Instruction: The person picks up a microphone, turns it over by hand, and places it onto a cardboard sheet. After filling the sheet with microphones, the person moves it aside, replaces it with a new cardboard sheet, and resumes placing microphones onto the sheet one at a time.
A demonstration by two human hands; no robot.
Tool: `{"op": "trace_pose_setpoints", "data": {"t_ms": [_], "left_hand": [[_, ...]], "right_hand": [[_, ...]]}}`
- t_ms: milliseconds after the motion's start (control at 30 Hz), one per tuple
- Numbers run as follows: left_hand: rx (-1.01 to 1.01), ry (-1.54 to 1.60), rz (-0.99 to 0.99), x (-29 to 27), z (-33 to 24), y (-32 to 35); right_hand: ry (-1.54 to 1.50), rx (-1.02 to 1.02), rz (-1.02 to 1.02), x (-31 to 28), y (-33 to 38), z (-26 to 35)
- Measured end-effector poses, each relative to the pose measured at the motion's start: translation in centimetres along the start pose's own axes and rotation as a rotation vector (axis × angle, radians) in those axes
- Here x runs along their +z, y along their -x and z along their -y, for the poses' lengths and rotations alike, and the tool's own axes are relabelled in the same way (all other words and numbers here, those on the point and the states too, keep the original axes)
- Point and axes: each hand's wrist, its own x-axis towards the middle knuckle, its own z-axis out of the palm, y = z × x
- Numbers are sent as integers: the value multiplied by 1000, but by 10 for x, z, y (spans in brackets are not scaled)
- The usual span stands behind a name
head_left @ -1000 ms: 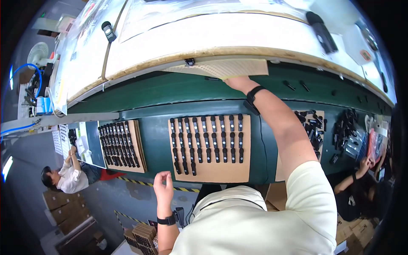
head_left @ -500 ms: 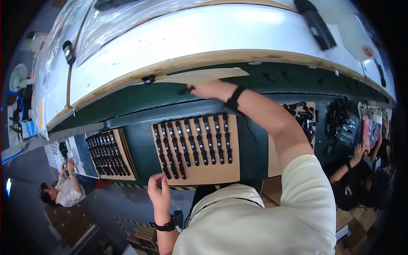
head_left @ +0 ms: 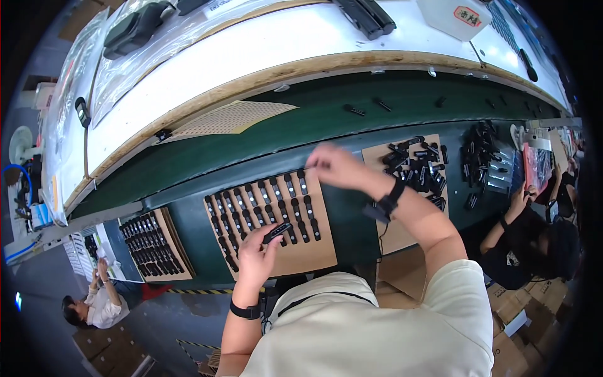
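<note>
A small black stick-shaped device (head_left: pixel 277 233) is held between the thumb and fingers of my left hand (head_left: pixel 255 259), above the near part of a cardboard sheet (head_left: pixel 295 261). Upright rows of similar black devices (head_left: pixel 249 200) with pale round spots lie on that sheet. My right hand (head_left: pixel 339 166) is over the sheet's far right corner, close to the end device (head_left: pixel 302 180) of the far row. Its fingers are smeared by motion, so what they hold, if anything, does not show.
To the right, a second cardboard sheet (head_left: pixel 370 154) carries loose black devices (head_left: pixel 416 164). Filled sheets (head_left: pixel 176 245) are stacked at left. Beyond runs a green belt (head_left: pixel 326 107) with scattered devices, under a white shelf (head_left: pixel 264 44). Co-workers (head_left: pixel 527 245) sit at both sides.
My right hand has drawn back from over the green belt to the sheet's far right corner. My left hand, empty before, now holds a black device over the sheet. The view has shifted.
</note>
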Motion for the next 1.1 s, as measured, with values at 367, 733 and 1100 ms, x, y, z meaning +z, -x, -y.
{"op": "trace_pose_setpoints", "data": {"t_ms": [367, 733, 1100], "left_hand": [[-128, -72, 7, -6, 9, 13], [-111, -51, 87, 10, 6, 1], [-102, -83, 159, 6, 3, -12]], "right_hand": [[587, 401, -522, -56, -43, -139], [657, 909, -827, -190, 156, -186], [852, 1011, -718, -193, 218, -213]]}}
